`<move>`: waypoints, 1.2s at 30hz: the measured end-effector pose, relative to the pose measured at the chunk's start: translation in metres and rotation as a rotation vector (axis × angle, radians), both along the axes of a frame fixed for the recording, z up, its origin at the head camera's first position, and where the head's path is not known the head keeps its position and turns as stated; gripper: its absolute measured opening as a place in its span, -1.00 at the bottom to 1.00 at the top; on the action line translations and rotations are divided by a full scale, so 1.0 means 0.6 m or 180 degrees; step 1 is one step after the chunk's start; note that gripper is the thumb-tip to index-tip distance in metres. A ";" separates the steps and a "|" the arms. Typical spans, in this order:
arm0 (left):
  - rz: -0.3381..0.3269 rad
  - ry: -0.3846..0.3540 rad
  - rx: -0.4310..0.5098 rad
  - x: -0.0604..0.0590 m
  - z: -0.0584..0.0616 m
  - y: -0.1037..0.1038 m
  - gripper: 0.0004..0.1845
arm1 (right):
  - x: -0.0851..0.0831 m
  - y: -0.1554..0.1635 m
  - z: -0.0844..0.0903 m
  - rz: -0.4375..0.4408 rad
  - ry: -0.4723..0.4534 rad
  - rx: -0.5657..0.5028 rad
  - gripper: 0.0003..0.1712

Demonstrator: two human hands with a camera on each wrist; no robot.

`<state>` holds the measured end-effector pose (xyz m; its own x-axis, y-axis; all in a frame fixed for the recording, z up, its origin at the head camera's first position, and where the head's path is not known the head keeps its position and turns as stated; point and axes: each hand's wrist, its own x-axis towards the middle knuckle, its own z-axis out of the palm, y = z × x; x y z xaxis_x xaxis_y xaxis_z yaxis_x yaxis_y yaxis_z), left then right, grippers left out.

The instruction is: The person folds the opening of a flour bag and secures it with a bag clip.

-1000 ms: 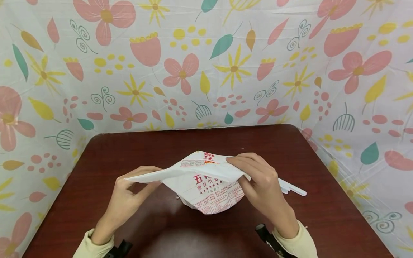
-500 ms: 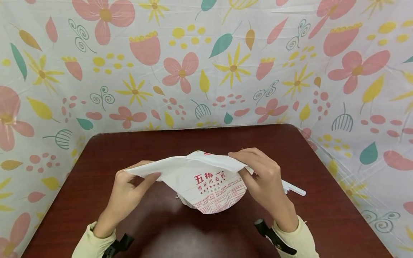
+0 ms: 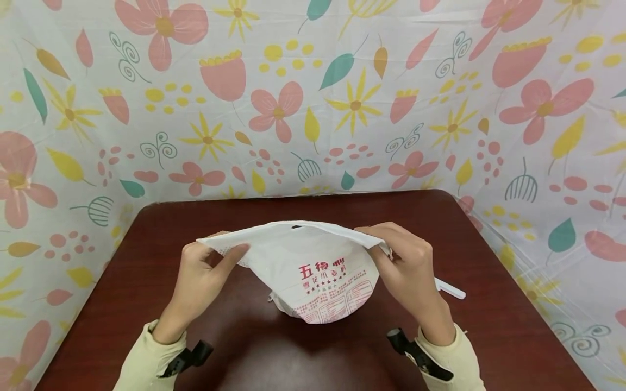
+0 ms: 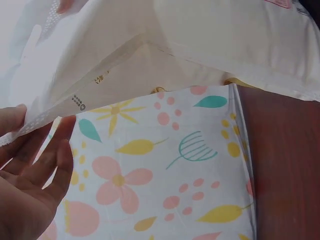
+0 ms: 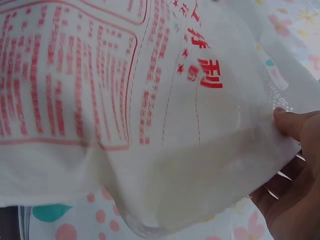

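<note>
A white bag (image 3: pixel 313 271) with red printed characters stands on the dark red table (image 3: pixel 489 326), its bulging base down. My left hand (image 3: pixel 205 277) pinches the bag's top edge at its left corner. My right hand (image 3: pixel 406 266) pinches the same edge at the right corner. The top edge is stretched flat between the two hands. In the left wrist view the bag's (image 4: pixel 150 55) underside fills the top, with my left hand (image 4: pixel 35 165) holding its edge. The right wrist view shows the printed bag (image 5: pixel 125 110) close up and my right hand (image 5: pixel 295 150) holding its edge.
A white stick-like object (image 3: pixel 450 289) lies on the table just behind my right hand. Flower-patterned sheeting (image 3: pixel 313 98) walls in the table at the back and both sides. Black wrist mounts (image 3: pixel 191 355) sit on both cream sleeves.
Both hands have lifted the bag's top edge and pulled it straighter and farther from me. The bag now stands taller, with more of the red print showing.
</note>
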<state>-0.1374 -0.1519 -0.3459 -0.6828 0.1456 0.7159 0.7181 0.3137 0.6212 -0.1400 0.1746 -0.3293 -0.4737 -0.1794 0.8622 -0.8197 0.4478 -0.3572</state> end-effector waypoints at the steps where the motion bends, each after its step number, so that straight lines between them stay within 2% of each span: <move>1: 0.0010 -0.0018 0.0009 -0.003 -0.001 0.001 -0.73 | -0.001 0.002 0.000 -0.0013 -0.0016 -0.0012 -0.77; 10: -0.0041 -0.0293 0.0117 -0.018 0.012 0.016 -0.77 | -0.010 0.019 0.005 -0.0088 -0.0237 -0.0181 -0.73; 19: -0.0038 -0.0296 0.0201 -0.030 0.021 0.032 -0.81 | -0.016 0.023 0.002 -0.0260 -0.0398 -0.0347 -0.82; 25: -0.0032 -0.0356 0.0263 -0.039 0.016 0.041 -0.81 | -0.018 0.020 0.002 -0.0338 -0.0494 -0.0370 -0.86; 32: -0.0102 -0.0662 0.0494 -0.043 0.003 0.044 -0.75 | -0.020 0.015 0.005 -0.0370 -0.0541 -0.0509 -0.80; 34: -0.0202 -0.0775 0.0525 -0.041 0.001 0.040 -0.75 | -0.021 0.013 0.005 -0.0342 -0.0544 -0.0554 -0.82; 36: -0.0422 -0.0953 0.0548 -0.037 -0.001 0.033 -0.73 | -0.022 0.010 0.004 -0.0308 -0.0570 -0.0616 -0.85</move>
